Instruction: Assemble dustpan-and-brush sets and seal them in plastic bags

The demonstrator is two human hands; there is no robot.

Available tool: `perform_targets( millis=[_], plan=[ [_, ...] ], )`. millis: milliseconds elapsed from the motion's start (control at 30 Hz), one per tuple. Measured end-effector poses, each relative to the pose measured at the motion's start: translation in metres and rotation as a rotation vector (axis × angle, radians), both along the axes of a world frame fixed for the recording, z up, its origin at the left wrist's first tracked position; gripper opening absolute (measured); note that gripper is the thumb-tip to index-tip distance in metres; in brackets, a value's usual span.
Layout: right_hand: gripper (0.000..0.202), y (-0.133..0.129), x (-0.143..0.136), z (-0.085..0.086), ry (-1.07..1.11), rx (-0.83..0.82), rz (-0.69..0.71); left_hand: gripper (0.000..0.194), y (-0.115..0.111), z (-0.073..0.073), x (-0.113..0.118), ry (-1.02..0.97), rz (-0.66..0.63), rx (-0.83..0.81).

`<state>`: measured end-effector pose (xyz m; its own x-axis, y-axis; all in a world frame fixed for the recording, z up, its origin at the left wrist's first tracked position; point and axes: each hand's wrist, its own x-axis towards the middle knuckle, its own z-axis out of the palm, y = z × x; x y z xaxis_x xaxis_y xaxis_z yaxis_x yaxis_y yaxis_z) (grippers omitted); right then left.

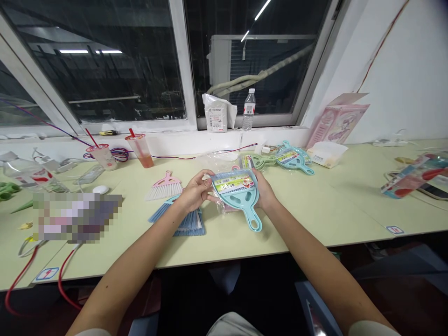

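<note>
I grip the blue dustpan with left hand and right hand, fingers closed on opposite sides, likely for steadiness.

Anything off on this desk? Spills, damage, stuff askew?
A pixelated patch on the table, at left, hides what lies there. The pink box near the right wall has a flap up, as if left open. No spill shows; no clear damage to the blue dustpan between left hand and right hand.
</note>
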<state>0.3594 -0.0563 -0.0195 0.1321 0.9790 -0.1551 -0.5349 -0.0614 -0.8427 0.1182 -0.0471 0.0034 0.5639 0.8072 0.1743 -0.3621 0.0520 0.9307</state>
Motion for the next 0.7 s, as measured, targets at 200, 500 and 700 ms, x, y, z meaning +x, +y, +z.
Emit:
perform_targets(
  millis=[200,500,700],
  plan=[
    [0.039,-0.011,0.028,0.026,-0.388,0.063,-0.22,0.042,0.006,-0.004,0.004,-0.155,0.191,-0.004],
    [0.01,-0.035,0.028,0.046,-1.584,0.158,0.146,0.039,0.001,-0.003,0.009,-0.21,0.271,0.021],
    [0.032,-0.007,0.036,0.039,-1.724,0.185,-0.001,0.035,-0.004,-0.002,0.011,-0.091,0.232,0.106]
  ],
)
